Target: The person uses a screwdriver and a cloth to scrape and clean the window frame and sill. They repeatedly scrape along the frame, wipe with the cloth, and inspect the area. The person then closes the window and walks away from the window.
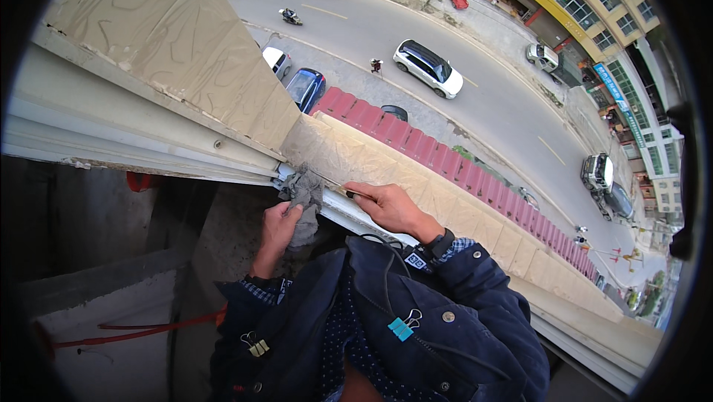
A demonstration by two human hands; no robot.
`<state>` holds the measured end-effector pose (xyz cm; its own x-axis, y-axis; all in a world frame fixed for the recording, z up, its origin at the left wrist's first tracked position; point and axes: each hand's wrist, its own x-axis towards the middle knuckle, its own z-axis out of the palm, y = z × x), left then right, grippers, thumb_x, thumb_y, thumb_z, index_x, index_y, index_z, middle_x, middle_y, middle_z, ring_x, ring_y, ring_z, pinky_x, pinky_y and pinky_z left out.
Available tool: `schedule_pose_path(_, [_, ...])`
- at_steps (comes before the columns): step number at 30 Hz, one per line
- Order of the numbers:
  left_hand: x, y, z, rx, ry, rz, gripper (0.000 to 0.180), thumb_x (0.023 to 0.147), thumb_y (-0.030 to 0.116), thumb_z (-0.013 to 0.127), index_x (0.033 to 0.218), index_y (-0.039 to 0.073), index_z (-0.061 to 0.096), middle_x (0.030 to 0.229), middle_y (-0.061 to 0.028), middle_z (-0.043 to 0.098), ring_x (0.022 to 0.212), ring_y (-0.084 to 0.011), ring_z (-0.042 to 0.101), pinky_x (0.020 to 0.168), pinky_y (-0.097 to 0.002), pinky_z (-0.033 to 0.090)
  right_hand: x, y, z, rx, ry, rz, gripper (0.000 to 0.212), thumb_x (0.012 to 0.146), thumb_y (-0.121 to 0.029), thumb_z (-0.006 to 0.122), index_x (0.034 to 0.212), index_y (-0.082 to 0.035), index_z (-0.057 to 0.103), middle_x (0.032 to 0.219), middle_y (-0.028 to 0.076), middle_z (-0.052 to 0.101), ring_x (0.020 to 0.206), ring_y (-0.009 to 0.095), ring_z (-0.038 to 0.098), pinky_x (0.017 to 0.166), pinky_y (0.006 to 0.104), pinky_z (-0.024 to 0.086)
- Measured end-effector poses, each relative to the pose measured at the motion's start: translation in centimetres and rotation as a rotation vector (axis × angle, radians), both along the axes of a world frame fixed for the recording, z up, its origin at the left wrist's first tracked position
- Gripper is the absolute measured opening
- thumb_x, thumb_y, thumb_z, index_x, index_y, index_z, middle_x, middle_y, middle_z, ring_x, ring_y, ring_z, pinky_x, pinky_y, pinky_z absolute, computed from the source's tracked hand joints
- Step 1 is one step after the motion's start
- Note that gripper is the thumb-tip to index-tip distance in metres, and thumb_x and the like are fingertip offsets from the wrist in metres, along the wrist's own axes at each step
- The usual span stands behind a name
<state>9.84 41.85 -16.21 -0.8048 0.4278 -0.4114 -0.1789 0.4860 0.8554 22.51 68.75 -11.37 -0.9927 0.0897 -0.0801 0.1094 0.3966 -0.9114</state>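
My left hand (276,235) is closed on a crumpled grey rag (303,193), pressed at the corner where the white window frame (345,213) meets the sash. Part of the rag hangs down on the inner side of the frame. To its right, my right hand (397,213) is closed round a thin, slender tool (362,194); its kind is too small to tell. The tool points left along the frame's outer edge, toward the rag. Both wrists wear dark bands.
Outside the frame runs a tan tiled ledge (416,190), with a dark red corrugated roof edge (416,142) beyond it. Far below lies a road (356,16) with vehicles. On the left stands a white sash (141,135); a red strap (141,334) stretches indoors toward my jacket.
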Motion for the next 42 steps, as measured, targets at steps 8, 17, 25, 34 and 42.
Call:
schedule_pose_path(8, [0.5,-0.4,-2.3,-0.066,-0.067,0.110,0.030,0.098,0.026,0.068,0.086,-0.001,0.071,0.075,0.0054,0.061,0.069,-0.0037,0.050,0.060,-0.0265,0.042,-2.2,-0.8,-1.7,0.444,-0.067,0.151,0.027,0.099,-0.027,0.053,0.121,-0.021,0.069,0.081,0.020,0.071,0.074,0.042,0.070,0.065,0.0545,0.054])
schedule_pose_path(17, [1.0,-0.8,-2.8,-0.065,-0.084,0.272,0.039,0.098,0.031,0.069,0.079,-0.003,0.064,0.070,0.0038,0.055,0.070,-0.0055,0.045,0.059,-0.0297,0.039,-7.5,-1.8,-4.0,0.280,-0.179,0.352,0.040,0.099,-0.024,0.051,0.136,-0.018,0.065,0.095,0.025,0.073,0.087,0.044,0.071,0.076,0.0526,0.056])
schedule_pose_path(25, [-0.7,-0.6,-4.8,-0.099,-0.086,0.312,0.041,0.100,0.034,0.068,0.079,-0.001,0.060,0.073,0.0030,0.052,0.071,-0.0070,0.042,0.062,-0.0300,0.039,-13.5,-2.3,-6.2,-0.024,-0.234,0.403,0.042,0.097,-0.021,0.052,0.136,-0.017,0.068,0.115,0.025,0.072,0.105,0.043,0.069,0.093,0.0464,0.054])
schedule_pose_path(34, [-2.8,-0.9,-7.5,-0.044,-0.073,0.339,0.037,0.101,0.033,0.067,0.078,0.007,0.056,0.075,0.0070,0.046,0.072,-0.0052,0.039,0.061,-0.0282,0.034,-14.8,-2.8,-9.8,0.018,-0.187,0.384,0.039,0.098,-0.024,0.055,0.134,-0.019,0.069,0.104,0.025,0.073,0.096,0.044,0.070,0.088,0.0495,0.056])
schedule_pose_path(42, [-4.2,-0.8,-8.0,-0.004,-0.033,0.292,0.038,0.099,0.030,0.069,0.075,0.003,0.055,0.071,0.0066,0.047,0.068,-0.0045,0.039,0.057,-0.0282,0.033,-13.8,-3.7,-10.7,0.080,-0.010,0.324,0.036,0.098,-0.022,0.058,0.131,-0.015,0.069,0.089,0.024,0.071,0.081,0.044,0.070,0.074,0.0514,0.056])
